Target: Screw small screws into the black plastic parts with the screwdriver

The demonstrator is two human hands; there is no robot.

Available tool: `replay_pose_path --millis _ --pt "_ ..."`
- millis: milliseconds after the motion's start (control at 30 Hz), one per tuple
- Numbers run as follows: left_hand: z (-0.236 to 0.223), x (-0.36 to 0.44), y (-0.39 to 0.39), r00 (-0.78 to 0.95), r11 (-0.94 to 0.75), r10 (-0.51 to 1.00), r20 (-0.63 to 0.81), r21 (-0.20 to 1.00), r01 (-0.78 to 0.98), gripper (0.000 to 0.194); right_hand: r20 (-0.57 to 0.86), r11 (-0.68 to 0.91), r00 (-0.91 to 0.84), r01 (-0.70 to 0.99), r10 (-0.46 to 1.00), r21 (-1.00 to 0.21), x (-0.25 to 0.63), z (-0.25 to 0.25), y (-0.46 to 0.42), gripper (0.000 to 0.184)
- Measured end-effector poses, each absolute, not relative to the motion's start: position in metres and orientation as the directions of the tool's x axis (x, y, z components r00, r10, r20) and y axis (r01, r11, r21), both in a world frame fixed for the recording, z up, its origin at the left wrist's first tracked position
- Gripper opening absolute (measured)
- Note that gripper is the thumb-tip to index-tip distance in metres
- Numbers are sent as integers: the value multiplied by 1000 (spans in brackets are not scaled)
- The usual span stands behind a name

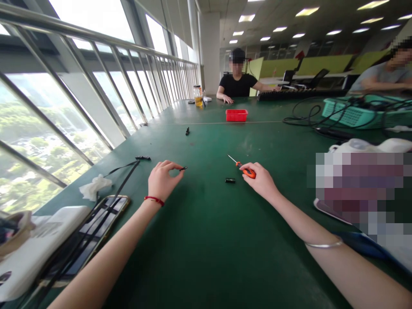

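Note:
Between the thumb and forefinger of my left hand (pixel 163 180) is a small dark piece (pixel 183 168), too small to make out its kind. My right hand (pixel 261 180) is closed on the orange and black handle of a screwdriver (pixel 249 172), whose thin metal shaft points forward and left. A small black rectangular part (pixel 230 180) lies on the green table (pixel 199 240) just left of my right hand. Farther off, another small black part (pixel 187 131) rests on the tabletop.
A red bin (pixel 236 115) stands toward the far side, before a seated person in black. At left lie a phone (pixel 109 214), a white device (pixel 48 240), a crumpled tissue (pixel 95 188) and black straps. On the right are a cable-filled teal basket (pixel 350 113) and a white bag (pixel 354 146).

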State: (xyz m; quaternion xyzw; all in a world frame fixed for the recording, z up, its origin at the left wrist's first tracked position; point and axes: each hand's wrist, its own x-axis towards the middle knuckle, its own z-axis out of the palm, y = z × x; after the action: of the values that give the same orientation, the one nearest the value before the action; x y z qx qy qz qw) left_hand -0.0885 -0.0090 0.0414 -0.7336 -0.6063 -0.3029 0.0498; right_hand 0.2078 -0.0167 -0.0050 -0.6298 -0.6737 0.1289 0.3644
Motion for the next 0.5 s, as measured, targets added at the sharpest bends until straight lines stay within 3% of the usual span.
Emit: replay_pose_path --millis 100,200,333,500 --pt "34 -105 -21 31 -220 902 431 395 892 18 335 180 39 782 942 -596 207 -5 -18 18" --pt "30 -81 -27 253 -438 878 406 469 767 16 332 175 38 789 943 -588 207 -5 -19 18" --pt "29 -23 -22 509 -645 764 397 457 612 10 326 172 38 789 945 -590 208 -4 -18 18" --pt "14 13 -7 542 -629 776 323 471 619 7 339 197 25 772 940 -604 209 -4 -16 18"
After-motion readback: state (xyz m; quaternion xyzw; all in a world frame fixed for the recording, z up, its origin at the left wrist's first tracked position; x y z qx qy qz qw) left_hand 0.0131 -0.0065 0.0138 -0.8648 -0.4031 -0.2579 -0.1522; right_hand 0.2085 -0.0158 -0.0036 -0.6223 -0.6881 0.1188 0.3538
